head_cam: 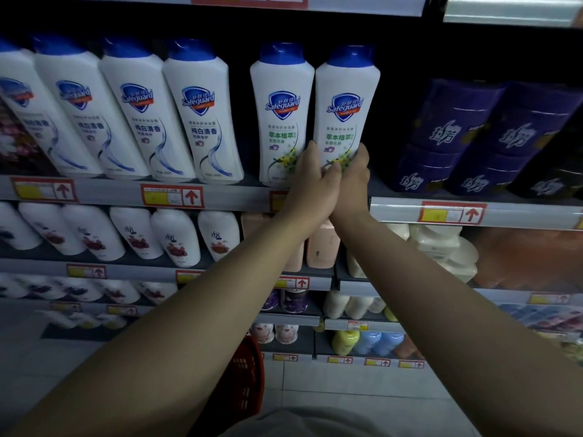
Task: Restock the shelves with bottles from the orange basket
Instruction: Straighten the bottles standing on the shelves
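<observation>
Purple tissue packs upper right, red arrow price tags w/ yellow, pale floor tiles btm

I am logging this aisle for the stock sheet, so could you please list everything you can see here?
Safeguard bottles, blue-swirl label: four clear, a fifth cut off at left; white, blue caps; upper shelf, left.
Safeguard bottles, green herbal label: two, white, blue caps; upper shelf, centre.
Purple packs: several; upper shelf, right.
White floral bottles: a row; second shelf, left.
Peach bottles: at least two, behind the arms.
Orange basket: one, floor.
Left hand, right hand: both on the right-hand green-label bottle.
</observation>
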